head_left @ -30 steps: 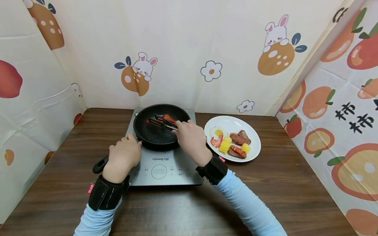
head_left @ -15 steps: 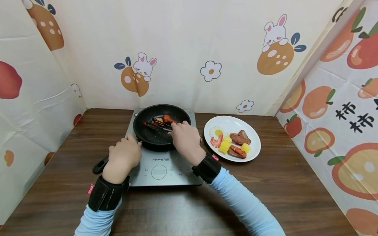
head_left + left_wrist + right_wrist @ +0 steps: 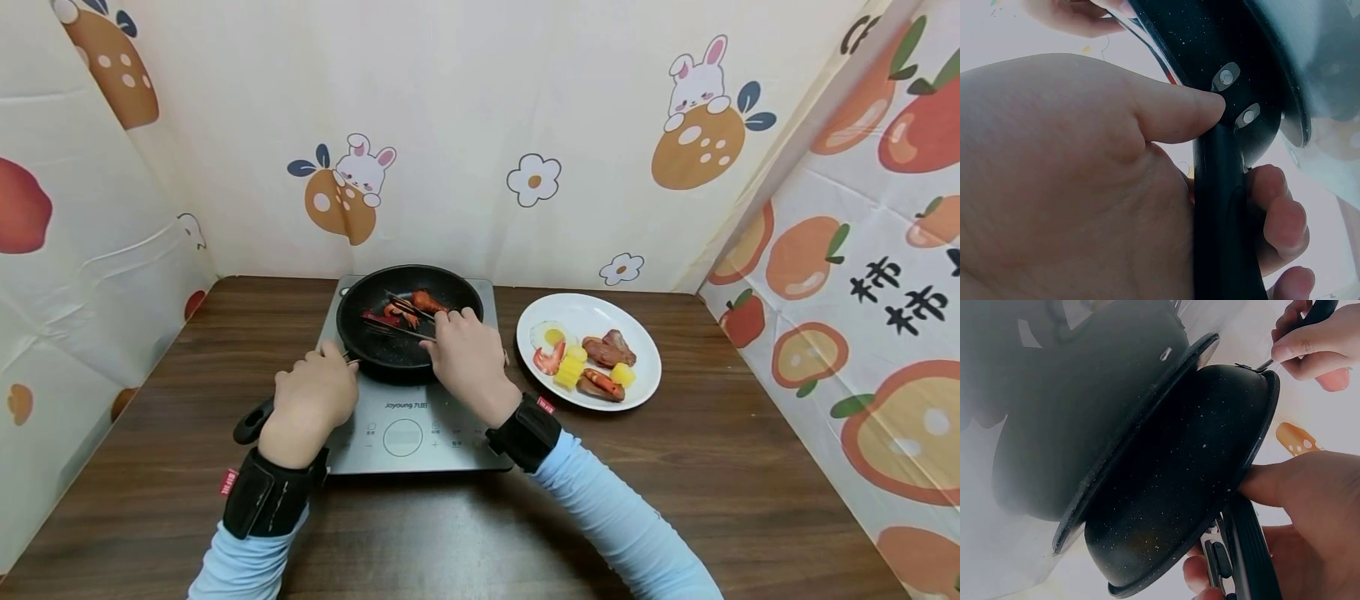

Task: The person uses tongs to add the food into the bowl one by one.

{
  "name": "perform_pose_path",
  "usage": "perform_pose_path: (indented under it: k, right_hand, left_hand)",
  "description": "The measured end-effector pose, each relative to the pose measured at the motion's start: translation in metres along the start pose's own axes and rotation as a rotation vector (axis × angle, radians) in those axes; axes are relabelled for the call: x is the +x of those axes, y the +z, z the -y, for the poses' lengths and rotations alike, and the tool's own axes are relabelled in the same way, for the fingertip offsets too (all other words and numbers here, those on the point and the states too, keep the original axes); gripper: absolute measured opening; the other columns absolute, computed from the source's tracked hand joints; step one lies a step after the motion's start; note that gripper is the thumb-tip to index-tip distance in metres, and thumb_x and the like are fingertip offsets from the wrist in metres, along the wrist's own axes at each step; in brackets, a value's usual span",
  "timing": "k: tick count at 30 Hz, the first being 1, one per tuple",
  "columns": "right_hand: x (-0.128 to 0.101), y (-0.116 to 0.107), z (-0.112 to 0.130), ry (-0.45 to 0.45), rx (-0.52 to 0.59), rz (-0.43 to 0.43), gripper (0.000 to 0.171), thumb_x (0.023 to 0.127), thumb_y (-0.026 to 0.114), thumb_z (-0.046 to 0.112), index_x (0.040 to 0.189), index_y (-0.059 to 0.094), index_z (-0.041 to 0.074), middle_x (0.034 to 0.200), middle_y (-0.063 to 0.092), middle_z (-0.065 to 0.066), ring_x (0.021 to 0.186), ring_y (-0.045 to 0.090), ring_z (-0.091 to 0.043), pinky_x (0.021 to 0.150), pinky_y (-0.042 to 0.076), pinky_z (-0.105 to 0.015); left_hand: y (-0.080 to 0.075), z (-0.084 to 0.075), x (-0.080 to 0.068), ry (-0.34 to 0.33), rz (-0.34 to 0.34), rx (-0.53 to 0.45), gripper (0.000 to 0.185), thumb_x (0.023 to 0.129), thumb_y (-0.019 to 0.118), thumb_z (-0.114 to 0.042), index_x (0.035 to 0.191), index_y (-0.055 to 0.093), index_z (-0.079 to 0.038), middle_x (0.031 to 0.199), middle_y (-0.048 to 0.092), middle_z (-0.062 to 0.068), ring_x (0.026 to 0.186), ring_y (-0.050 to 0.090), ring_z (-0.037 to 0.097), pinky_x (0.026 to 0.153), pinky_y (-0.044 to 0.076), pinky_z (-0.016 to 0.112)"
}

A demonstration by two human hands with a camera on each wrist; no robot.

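Note:
A black frying pan [image 3: 390, 346] stands on a grey induction cooker [image 3: 405, 429]. My left hand [image 3: 311, 398] grips the pan's black handle [image 3: 250, 423]; in the left wrist view my thumb [image 3: 1179, 112] lies along the handle [image 3: 1222, 206]. My right hand [image 3: 467, 354] holds dark tongs [image 3: 401, 327] whose arms reach left over the pan. A brown drumstick [image 3: 427, 301] and a red shrimp [image 3: 392, 313] lie in the pan near the tong tips. In the right wrist view the pan's underside [image 3: 1179, 487] fills the frame, with the tongs [image 3: 1247, 550] in my right hand [image 3: 1310, 494].
A white plate [image 3: 592, 315] right of the cooker holds a fried egg, shrimp, corn pieces, sausage and meat. Patterned cloth walls enclose the brown wooden table [image 3: 735, 467] at the back, left and right. Bare tabletop lies in front of the cooker.
My right hand and the tongs have shifted a little left over the pan. The drumstick now lies free at the back of the pan. My left hand has stayed on the handle.

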State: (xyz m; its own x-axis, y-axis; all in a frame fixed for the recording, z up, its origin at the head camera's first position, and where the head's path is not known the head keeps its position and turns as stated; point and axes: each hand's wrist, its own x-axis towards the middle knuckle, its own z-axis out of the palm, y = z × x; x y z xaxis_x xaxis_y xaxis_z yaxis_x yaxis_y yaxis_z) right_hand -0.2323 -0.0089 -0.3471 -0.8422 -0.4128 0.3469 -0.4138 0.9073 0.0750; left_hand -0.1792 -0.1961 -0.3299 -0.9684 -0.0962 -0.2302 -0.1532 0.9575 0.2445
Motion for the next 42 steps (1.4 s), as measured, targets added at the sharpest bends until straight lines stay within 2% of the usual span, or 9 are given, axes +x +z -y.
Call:
perform_pose_path:
  k: [13, 24, 28, 33, 42]
  right_hand:
    - [-0.008, -0.002, -0.011, -0.006, 0.022, -0.006, 0.04, 0.098, 0.065, 0.047, 0.115, 0.069, 0.01, 0.093, 0.072, -0.005, 0.086, 0.063, -0.022, 0.065, 0.055, -0.035]
    - [-0.019, -0.013, -0.019, -0.041, 0.134, -0.023, 0.046, 0.1, 0.063, 0.047, 0.126, 0.065, 0.01, 0.103, 0.073, -0.005, 0.088, 0.063, -0.022, 0.065, 0.054, -0.034]
    - [-0.024, -0.02, -0.026, 0.006, 0.202, 0.028, 0.048, 0.099, 0.063, 0.048, 0.13, 0.064, 0.011, 0.11, 0.074, -0.006, 0.097, 0.065, -0.022, 0.07, 0.056, -0.036]
    - [-0.033, -0.025, -0.043, 0.09, 0.269, 0.087, 0.049, 0.098, 0.064, 0.048, 0.131, 0.064, 0.012, 0.112, 0.075, -0.005, 0.095, 0.064, -0.021, 0.065, 0.051, -0.033]
    - [-0.06, -0.027, -0.079, 0.171, 0.265, 0.065, 0.045, 0.096, 0.069, 0.046, 0.128, 0.066, 0.015, 0.101, 0.073, -0.002, 0.089, 0.062, -0.022, 0.058, 0.046, -0.033]
  left_hand:
    - [-0.001, 0.0, -0.001, 0.002, 0.008, -0.002, 0.043, 0.111, 0.036, -0.025, 0.12, 0.039, 0.017, 0.107, 0.056, 0.038, 0.1, 0.06, 0.052, 0.09, 0.044, 0.063]
    - [0.001, 0.0, 0.0, -0.002, 0.008, 0.008, 0.045, 0.111, 0.035, -0.025, 0.121, 0.038, 0.018, 0.108, 0.055, 0.038, 0.1, 0.059, 0.052, 0.088, 0.044, 0.063]
    - [0.001, -0.001, 0.0, 0.0, 0.01, 0.01, 0.045, 0.111, 0.035, -0.025, 0.121, 0.038, 0.018, 0.109, 0.055, 0.039, 0.102, 0.059, 0.053, 0.089, 0.044, 0.063]
    - [0.001, -0.001, 0.0, 0.006, 0.007, 0.011, 0.044, 0.111, 0.035, -0.025, 0.121, 0.038, 0.018, 0.109, 0.055, 0.039, 0.102, 0.059, 0.053, 0.089, 0.044, 0.063]
    - [0.002, -0.001, 0.001, 0.005, 0.005, 0.007, 0.046, 0.111, 0.034, -0.026, 0.123, 0.038, 0.019, 0.111, 0.054, 0.04, 0.104, 0.059, 0.054, 0.089, 0.044, 0.064]
